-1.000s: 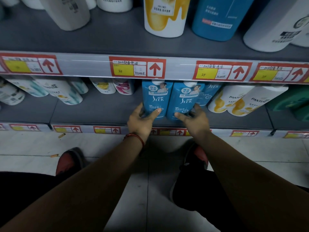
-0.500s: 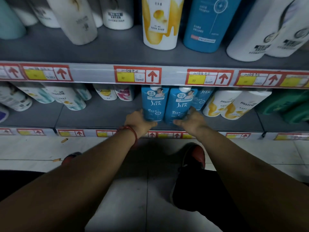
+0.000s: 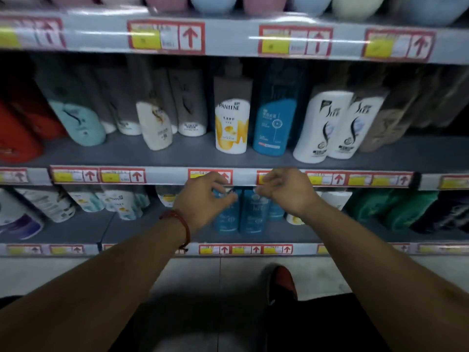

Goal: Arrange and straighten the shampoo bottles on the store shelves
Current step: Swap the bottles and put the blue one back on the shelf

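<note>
Two blue shampoo bottles (image 3: 254, 217) stand side by side on the bottom shelf (image 3: 142, 231), upright and facing out. My left hand (image 3: 203, 199) hovers in front of the left bottle's top with loosely curled fingers and holds nothing. Level with the price strip, my right hand (image 3: 286, 191) hangs just before the right bottle's top, fingers bent, also holding nothing. On the middle shelf (image 3: 193, 154) a yellow-and-white Pantene bottle (image 3: 231, 123), a blue bottle (image 3: 275, 123) and two white bottles (image 3: 323, 125) stand near the front edge.
White Pantene bottles (image 3: 121, 201) sit left on the bottom shelf, green bottles (image 3: 396, 209) to the right. Red containers (image 3: 17, 133) fill the middle shelf's left end. Price-tag strips run along each shelf edge. My red shoe (image 3: 283, 283) is on the tiled floor.
Both hands have let go of the two blue bottles and risen to the height of their tops. My view has tilted up, now showing the whole middle shelf.
</note>
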A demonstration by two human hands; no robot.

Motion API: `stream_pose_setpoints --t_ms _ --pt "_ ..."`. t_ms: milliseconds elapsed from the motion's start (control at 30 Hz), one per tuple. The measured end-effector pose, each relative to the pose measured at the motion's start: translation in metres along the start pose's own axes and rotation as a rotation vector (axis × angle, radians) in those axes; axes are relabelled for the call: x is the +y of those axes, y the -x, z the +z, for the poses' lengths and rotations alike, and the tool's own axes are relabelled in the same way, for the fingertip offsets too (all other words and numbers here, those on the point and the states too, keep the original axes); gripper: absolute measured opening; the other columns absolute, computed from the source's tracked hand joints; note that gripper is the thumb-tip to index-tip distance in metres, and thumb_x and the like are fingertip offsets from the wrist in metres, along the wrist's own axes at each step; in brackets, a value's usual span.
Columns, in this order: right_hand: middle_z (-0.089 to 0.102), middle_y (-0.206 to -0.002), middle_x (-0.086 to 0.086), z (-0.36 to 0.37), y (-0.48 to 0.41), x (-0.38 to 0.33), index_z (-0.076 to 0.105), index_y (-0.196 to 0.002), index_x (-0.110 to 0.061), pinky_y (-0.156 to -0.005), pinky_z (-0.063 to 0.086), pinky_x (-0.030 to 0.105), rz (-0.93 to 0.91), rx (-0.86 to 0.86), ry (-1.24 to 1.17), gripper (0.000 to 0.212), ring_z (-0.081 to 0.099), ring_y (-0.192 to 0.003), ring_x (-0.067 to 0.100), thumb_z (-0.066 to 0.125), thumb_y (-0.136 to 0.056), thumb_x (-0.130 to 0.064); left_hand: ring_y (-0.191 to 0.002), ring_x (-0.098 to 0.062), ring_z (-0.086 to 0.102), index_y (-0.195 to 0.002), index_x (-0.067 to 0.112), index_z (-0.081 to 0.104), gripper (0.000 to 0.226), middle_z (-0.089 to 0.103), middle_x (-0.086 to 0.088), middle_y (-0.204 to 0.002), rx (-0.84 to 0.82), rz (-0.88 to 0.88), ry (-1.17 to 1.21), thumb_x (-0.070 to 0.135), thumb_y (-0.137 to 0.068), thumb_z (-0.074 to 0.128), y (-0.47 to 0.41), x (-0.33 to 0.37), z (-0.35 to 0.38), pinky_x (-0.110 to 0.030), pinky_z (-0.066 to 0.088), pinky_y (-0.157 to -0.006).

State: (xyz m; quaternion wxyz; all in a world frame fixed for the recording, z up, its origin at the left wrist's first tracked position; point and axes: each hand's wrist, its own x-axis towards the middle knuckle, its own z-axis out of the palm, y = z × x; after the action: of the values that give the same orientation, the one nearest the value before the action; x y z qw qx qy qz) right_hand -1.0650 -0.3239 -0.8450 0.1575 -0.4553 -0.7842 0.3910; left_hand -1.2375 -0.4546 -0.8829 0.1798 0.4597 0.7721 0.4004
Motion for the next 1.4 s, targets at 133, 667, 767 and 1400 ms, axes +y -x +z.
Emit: stream_pose_setpoints --t_ms 133,667,767,1400 --pt "0.072 -0.101 0.001 -0.024 -0.009 -0.023 0.066 -0.112 -0.012 -0.075 0.052 0.023 -0.117 0.235 -0.087 0.032 0.068 -0.093 0.019 0.077 -0.084 -0.024 -0.079 -0.017 0.064 -0.092 0.033 0.063 0.043 0.066 0.01 -0.084 0.116 -0.019 0.15 0.063 -0.063 0.075 -0.027 0.019 -0.016 -0.049 0.058 -0.088" --pt "0.057 -0.123 0.009 -0.008 -0.083 -0.026 0.042 -0.128 -0.009 -0.089 0.053 0.037 -0.154 0.591 -0.035 0.057 0.058 -0.113 0.027 0.073 -0.087 -0.032 -0.09 -0.007 0.068 -0.116 0.011 0.047 0.062 0.065 0.001 -0.11 0.229 -0.102 0.376 0.022 -0.073 0.09 -0.134 0.05 -0.022 -0.022 0.06 -0.068" --pt "0.053 -0.122 0.009 -0.005 -0.089 -0.03 0.044 -0.129 -0.009 -0.091 0.052 0.044 -0.165 0.644 0.038 0.063 0.055 -0.113 0.028 0.073 -0.085 -0.043 -0.096 -0.015 0.071 -0.11 0.019 0.06 0.07 0.066 -0.003 -0.116 0.181 -0.083 0.344 0.05 -0.058 0.095 -0.141 0.04 -0.026 -0.036 0.062 -0.079" --pt "0.071 -0.105 -0.011 -0.022 -0.045 -0.045 0.058 -0.114 -0.027 -0.077 0.062 0.042 -0.199 0.357 -0.313 0.065 0.071 -0.09 0.009 0.081 -0.062 -0.06 -0.092 -0.016 0.076 -0.111 0.016 0.067 0.041 0.078 0.003 -0.104 0.173 -0.068 0.598 0.016 -0.075 0.087 -0.072 0.051 -0.053 -0.039 0.062 -0.079"
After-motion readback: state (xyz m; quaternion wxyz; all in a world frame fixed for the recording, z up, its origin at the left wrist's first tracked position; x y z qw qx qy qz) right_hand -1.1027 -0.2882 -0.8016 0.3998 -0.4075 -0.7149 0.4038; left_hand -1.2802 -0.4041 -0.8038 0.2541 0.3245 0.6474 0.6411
